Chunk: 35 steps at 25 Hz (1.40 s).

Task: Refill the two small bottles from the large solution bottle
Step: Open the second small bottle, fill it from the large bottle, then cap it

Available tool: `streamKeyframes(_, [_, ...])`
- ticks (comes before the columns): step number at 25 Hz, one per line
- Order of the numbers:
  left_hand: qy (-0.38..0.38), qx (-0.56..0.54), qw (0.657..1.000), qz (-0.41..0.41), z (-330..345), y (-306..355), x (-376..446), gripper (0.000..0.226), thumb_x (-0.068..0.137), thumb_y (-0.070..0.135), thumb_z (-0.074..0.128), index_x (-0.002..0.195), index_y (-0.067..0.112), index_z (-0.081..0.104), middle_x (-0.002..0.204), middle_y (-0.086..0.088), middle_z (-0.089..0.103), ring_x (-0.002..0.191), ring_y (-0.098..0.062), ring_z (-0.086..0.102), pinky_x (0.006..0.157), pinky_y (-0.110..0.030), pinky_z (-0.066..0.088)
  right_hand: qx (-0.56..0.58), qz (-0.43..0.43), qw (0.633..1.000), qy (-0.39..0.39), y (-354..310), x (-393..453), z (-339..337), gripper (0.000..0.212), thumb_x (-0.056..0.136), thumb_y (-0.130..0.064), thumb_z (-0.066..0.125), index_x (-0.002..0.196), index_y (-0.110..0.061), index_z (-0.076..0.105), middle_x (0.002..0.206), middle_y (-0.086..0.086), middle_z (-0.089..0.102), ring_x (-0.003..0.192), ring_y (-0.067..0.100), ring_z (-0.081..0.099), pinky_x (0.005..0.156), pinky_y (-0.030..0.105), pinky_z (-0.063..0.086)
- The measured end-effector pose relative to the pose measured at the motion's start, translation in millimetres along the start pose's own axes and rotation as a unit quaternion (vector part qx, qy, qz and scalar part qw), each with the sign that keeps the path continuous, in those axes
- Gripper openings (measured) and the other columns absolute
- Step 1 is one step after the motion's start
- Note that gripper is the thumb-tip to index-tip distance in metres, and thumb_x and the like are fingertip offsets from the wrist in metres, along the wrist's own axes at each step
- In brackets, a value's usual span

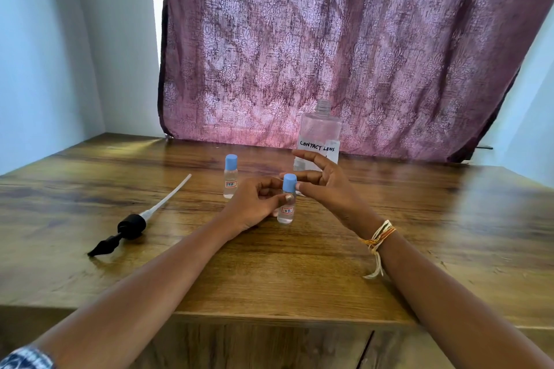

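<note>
A small clear bottle (pixel 287 210) with a blue cap and a red-framed label stands on the wooden table (pixel 299 272). My left hand (pixel 254 204) grips its body. My right hand (pixel 323 186) has thumb and forefinger on its blue cap, the other fingers spread. A second small bottle (pixel 230 177), also blue-capped, stands upright a little further back to the left, untouched. Behind my right hand stands the large clear solution bottle (pixel 320 132), uncapped, with a white label reading CONTACT LENS; its lower part is hidden by my fingers.
A black pump head with a long white tube (pixel 135 223) lies on the table to the left. A purple patterned curtain (pixel 329 39) hangs behind the table. The table's front edge is close to me.
</note>
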<state>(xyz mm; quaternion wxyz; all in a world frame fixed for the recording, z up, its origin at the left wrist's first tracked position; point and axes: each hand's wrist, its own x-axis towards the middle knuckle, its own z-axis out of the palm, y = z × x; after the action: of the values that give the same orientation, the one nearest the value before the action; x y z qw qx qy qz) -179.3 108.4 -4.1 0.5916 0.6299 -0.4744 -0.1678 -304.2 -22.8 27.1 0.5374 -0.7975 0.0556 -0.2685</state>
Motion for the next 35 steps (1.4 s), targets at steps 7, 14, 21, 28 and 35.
streamKeyframes(7, [-0.002, -0.007, 1.000, -0.006, 0.6, 1.1, -0.2, 0.020, 0.081, 0.016, 0.072, 0.100, 0.021, 0.069, 0.102, -0.009, 0.074, 0.096, -0.024, 0.071, 0.079, -0.039, 0.059, 0.037, 0.011, 0.999, 0.002, 3.2, 1.4, 1.2, 0.060, 0.083, 0.001, 0.069, 0.136, -0.019, 0.048, 0.112, 0.011, 0.072, 0.107, 0.022, 0.068, 0.095, 0.038, 0.054])
streamKeyframes(14, [0.001, -0.003, 1.000, 0.001, -0.2, -1.1, 0.2, 0.018, 0.081, 0.016, 0.072, 0.096, 0.027, 0.069, 0.100, -0.006, 0.075, 0.094, -0.022, 0.071, 0.078, -0.040, 0.059, -0.007, -0.003, 1.000, 0.022, 2.7, 0.8, 3.5, 0.050, 0.078, -0.002, 0.076, 0.124, -0.016, 0.060, 0.096, 0.014, 0.069, 0.090, 0.020, 0.066, 0.093, 0.043, 0.054])
streamKeyframes(21, [-0.002, -0.001, 1.000, -0.006, -0.8, 0.3, 0.3, 0.023, 0.080, 0.020, 0.073, 0.103, 0.023, 0.069, 0.104, -0.005, 0.074, 0.098, -0.018, 0.070, 0.084, -0.037, 0.057, 0.015, -0.006, 1.000, -0.012, -1.3, -1.0, 0.6, 0.057, 0.086, 0.005, 0.064, 0.136, -0.017, 0.049, 0.110, 0.016, 0.072, 0.106, 0.023, 0.069, 0.093, 0.034, 0.055])
streamKeyframes(28, [0.005, 0.002, 1.000, -0.015, -0.2, -0.1, 3.0, 0.019, 0.081, 0.013, 0.072, 0.097, 0.022, 0.068, 0.099, -0.008, 0.074, 0.096, -0.030, 0.070, 0.082, -0.048, 0.058, -0.001, -0.009, 1.000, 0.025, -1.3, 3.0, 2.5, 0.043, 0.078, 0.006, 0.072, 0.117, -0.009, 0.061, 0.103, 0.018, 0.073, 0.097, 0.021, 0.072, 0.087, 0.030, 0.057])
streamKeyframes(35, [0.014, 0.028, 0.999, 0.009, 0.8, -1.3, 2.6, 0.022, 0.082, 0.013, 0.072, 0.102, 0.021, 0.069, 0.101, -0.005, 0.074, 0.090, -0.014, 0.071, 0.082, -0.032, 0.057, -0.015, -0.028, 0.999, 0.042, 2.6, 3.6, 1.8, 0.033, 0.076, 0.003, 0.076, 0.107, -0.003, 0.065, 0.099, 0.014, 0.075, 0.094, 0.018, 0.073, 0.085, 0.030, 0.058])
